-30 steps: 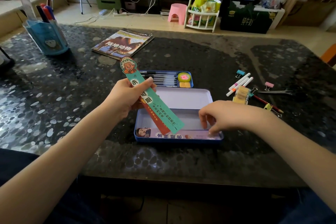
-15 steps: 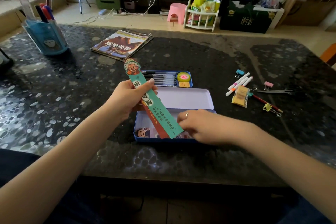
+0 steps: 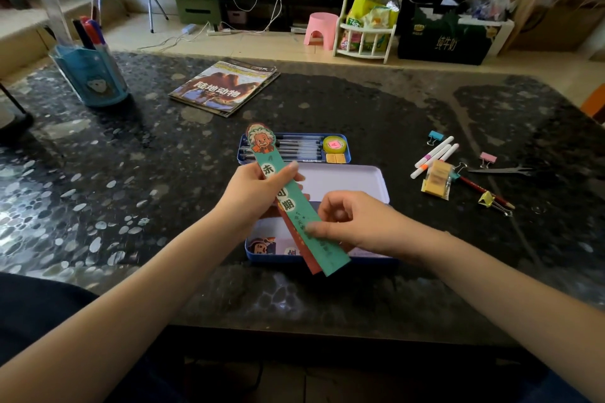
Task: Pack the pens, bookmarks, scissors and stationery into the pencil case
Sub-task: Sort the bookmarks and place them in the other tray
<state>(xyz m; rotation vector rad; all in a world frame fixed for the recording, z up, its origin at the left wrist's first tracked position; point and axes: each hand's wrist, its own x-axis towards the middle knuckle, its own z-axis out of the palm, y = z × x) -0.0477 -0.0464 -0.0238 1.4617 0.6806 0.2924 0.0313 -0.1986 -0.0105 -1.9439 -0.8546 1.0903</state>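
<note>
My left hand (image 3: 258, 195) grips a green bookmark (image 3: 296, 206) with a cartoon head on top, and a red bookmark (image 3: 299, 247) shows behind it. My right hand (image 3: 353, 222) pinches the green bookmark's lower part. Both hands hover over the open blue tin pencil case (image 3: 370, 260), whose near tray holds another bookmark. The far tray (image 3: 347, 150) holds several black pens, a roll of tape and small erasers. To the right on the table lie white markers (image 3: 435, 155), a yellow pack of sticky tabs (image 3: 437, 178), scissors (image 3: 501, 169), a red pencil (image 3: 481, 188) and binder clips (image 3: 489, 159).
A magazine (image 3: 226, 87) lies at the back centre of the dark pebble-pattern table (image 3: 98, 173). A blue pen holder (image 3: 93, 77) with markers and a ruler stands at the back left. Beyond the table are a pink stool, a white rack and boxes on the floor.
My right hand left the near tray, moved left and up, and took hold of the green bookmark's lower part. My left hand kept its grip on the bookmarks.
</note>
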